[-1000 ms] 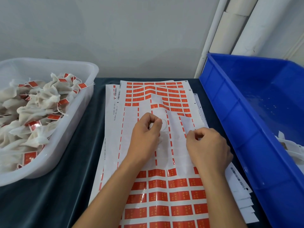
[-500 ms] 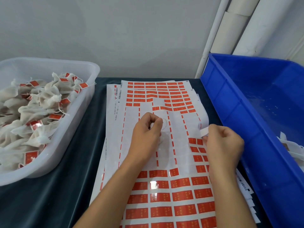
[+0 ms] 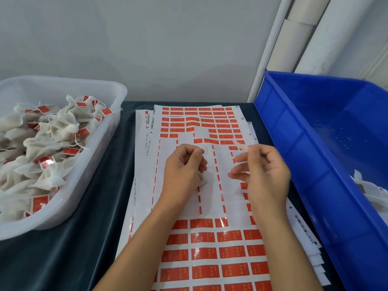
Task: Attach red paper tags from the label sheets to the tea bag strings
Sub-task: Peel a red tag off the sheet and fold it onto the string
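Centrally, glossy label sheets (image 3: 210,248), left hand (image 3: 184,171) pinching thin string, right hand (image 3: 264,171) apparently pinching blurred pale tag (image 3: 241,146).

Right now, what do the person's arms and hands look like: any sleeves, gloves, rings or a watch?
Both forearms are bare up to the frame's lower edge, with no sleeve visible. The left hand and right hand wear no gloves. No ring, watch or bracelet shows on the visible fingers or wrists. The right hand is slightly motion-blurred, so fine detail there is uncertain.
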Motion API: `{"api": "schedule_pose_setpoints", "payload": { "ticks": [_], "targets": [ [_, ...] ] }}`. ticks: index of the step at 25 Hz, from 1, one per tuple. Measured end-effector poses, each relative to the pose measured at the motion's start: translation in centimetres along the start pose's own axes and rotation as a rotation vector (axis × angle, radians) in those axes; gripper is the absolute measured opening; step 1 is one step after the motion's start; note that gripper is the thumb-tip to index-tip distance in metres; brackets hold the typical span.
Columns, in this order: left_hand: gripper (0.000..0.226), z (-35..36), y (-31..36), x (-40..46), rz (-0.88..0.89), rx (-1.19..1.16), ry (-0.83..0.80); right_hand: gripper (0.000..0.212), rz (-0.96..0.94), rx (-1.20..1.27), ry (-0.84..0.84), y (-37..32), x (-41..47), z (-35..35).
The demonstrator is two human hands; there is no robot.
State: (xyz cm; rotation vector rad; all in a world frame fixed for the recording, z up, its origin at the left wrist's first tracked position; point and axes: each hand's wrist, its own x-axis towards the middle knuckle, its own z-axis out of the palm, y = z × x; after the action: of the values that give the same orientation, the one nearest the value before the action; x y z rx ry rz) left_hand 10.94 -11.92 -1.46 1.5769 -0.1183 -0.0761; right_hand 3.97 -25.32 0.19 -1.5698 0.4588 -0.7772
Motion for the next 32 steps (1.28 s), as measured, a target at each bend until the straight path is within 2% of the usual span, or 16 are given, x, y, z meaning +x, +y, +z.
{"api": "schedule_pose_setpoints", "payload": {
  "ticks": [3,8,10,12,16,20,24,28,32],
  "targets": [
    [0.018,0.0,0.3,-0.2,-0.014,-0.048,0.015,0.006,0.033,0.072,-0.128,-0.5,0.0,0.8],
    [0.018,-0.1,0.8,-0.3,-0.018,-0.086,0.034,0.026,-0.003,0.143,-0.275,-1.7,0.8,2.4],
    [0.017,-0.2,0.9,-0.4,0.003,-0.097,0.031,0.027,0.024,0.156,-0.286,-1.8,1.4,3.1],
    [0.017,-0.3,0.9,-0.5,0.027,-0.121,0.022,0.02,0.068,0.163,-0.288,-1.4,1.4,3.7],
    [0.016,-0.4,0.7,-0.3,0.062,-0.118,0.029,0.014,0.269,0.3,-0.268,0.3,0.7,4.1],
    [0.017,-0.1,0.0,-0.3,0.079,-0.066,0.041,0.014,0.367,0.371,-0.248,1.2,1.2,3.6],
    [0.018,0.0,-0.1,-0.3,0.087,-0.043,0.049,0.013,0.376,0.424,-0.304,1.2,1.4,3.2],
    [0.017,0.0,0.2,-0.5,0.089,-0.055,0.011,0.028,0.326,0.466,-0.42,0.9,1.5,2.9],
    [0.019,0.2,0.5,-0.8,0.118,0.005,-0.037,0.023,0.318,0.466,-0.467,1.0,1.7,2.7]
  ]
}}
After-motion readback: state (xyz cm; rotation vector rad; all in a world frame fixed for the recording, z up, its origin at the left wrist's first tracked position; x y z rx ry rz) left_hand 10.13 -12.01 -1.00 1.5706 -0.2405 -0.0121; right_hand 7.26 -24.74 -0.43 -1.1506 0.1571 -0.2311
